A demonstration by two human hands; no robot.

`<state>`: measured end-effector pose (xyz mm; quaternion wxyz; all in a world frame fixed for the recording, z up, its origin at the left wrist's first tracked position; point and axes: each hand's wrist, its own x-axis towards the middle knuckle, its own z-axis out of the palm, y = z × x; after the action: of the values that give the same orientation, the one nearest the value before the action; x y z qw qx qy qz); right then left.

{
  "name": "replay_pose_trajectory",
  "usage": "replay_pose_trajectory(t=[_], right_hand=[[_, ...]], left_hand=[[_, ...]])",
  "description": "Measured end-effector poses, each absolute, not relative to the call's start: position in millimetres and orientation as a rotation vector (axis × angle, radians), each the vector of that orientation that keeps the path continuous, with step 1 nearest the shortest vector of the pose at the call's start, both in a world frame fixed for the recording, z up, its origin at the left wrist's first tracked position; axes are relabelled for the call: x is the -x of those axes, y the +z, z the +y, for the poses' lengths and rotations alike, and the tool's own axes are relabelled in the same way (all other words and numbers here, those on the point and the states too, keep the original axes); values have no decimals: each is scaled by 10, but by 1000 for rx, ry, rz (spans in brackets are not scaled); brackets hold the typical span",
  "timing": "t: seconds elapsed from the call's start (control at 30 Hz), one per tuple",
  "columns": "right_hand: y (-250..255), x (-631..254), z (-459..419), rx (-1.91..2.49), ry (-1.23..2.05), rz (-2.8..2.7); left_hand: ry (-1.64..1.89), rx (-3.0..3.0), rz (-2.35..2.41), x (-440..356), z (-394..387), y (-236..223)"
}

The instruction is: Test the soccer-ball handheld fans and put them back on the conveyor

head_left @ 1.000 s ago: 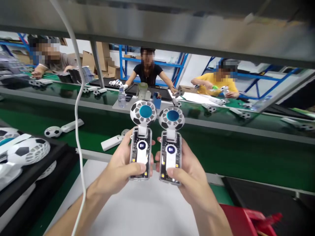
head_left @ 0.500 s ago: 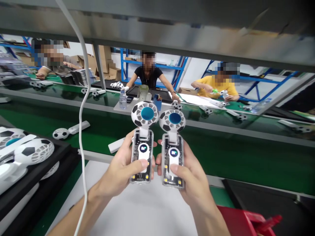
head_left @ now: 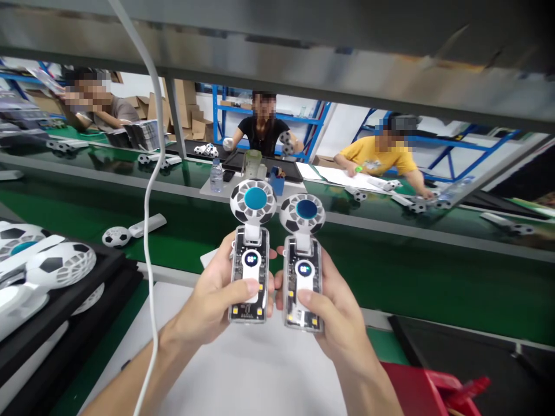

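I hold two handheld fans upright, side by side, over a white work surface [head_left: 243,370]. Each has a clear handle, a small lit round screen and a football-patterned head with a blue centre. My left hand [head_left: 212,300] wraps around the left fan [head_left: 251,254], thumb pressed on its white button. My right hand [head_left: 333,312] grips the right fan [head_left: 303,266] the same way, thumb on the button below its screen. The two fans nearly touch.
A white cable [head_left: 150,190] hangs down on the left. Black trays [head_left: 65,312] with more football fans sit at my left. Loose fans lie on the green conveyor belt [head_left: 411,271]. Three people work on its far side. A red bin [head_left: 433,387] is at lower right.
The screens on both fans went from a plain dim display to coloured readouts. My hands and fans stayed almost still. The fans on the conveyor drifted right.
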<state>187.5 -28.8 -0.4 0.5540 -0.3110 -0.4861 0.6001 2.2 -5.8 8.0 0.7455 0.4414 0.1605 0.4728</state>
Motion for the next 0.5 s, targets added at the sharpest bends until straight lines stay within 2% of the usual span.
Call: replay_pose_trajectory(t=[0.27,0.4,0.5], right_hand=[[15,-1791,-326,747,1317,-1104],[-55,-1720,-288,854,1028,-1097],[-96,-1641,-274,978,676,-1058]], left_hand=[[1004,-976,353,-15,-80,107],[1116,-1082,454,-17,-63,91],[1238,-1172,596,-51,-52,54]])
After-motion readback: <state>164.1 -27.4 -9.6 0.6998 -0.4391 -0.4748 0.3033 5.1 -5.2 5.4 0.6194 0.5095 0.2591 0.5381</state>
